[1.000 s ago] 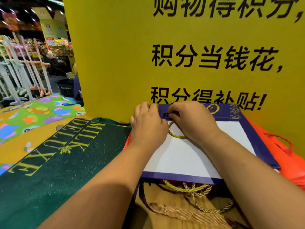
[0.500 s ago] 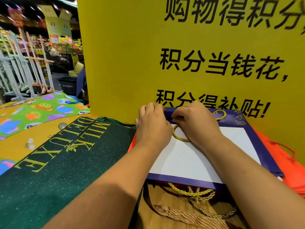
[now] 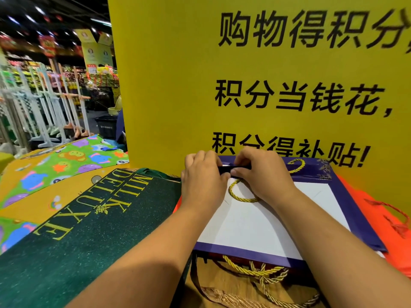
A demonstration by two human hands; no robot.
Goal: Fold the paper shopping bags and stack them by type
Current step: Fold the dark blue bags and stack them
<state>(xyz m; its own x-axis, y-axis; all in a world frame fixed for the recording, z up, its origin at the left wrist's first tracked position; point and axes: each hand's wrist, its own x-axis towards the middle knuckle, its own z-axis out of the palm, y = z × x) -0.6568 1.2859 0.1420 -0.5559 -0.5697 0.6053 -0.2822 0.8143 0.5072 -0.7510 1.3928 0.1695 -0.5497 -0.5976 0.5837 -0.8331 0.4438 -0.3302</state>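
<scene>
Knuckles up, the left hand [image 3: 203, 181] and the right hand [image 3: 263, 176] are meeting thumb to thumb, both pinching a narrow dark strip [image 3: 236, 167] along the far rim of the purple paper bag [image 3: 246, 225]. Their fingertips are curling out of sight behind it. The bag is lying flat, white panel facing up. One gold rope handle [image 3: 241, 198] is looping out from under the right palm, and the right wrist is hiding where it ends. More gold cords [image 3: 255, 272] are tangling at the near edge over something tan that is hard to identify. An orange bag [image 3: 369, 210] is peeking out beneath, and a green MILK DELUXE bag [image 3: 89, 218] is lying just left. A yellow sign [image 3: 178, 85] is standing behind, its text cut off.
</scene>
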